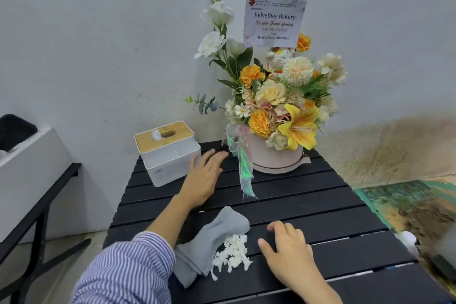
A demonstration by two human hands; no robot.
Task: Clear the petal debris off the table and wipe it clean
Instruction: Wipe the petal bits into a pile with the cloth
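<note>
A heap of white petal debris point(233, 252) lies on the black slatted table point(308, 195), partly on a crumpled grey cloth point(209, 242) near the front. My right hand point(288, 252) rests flat on the table just right of the heap, fingers relaxed and holding nothing. My left hand point(203, 177) reaches forward over the table, fingers spread, close to the right side of a white tissue box point(170, 155). It holds nothing.
A flower arrangement point(276, 106) in a pink round box with a card stands at the table's back, its ribbon trailing onto the slats. The tissue box has a wooden lid. A white bin on a black stand point(29, 170) is at the left. The wall is close behind.
</note>
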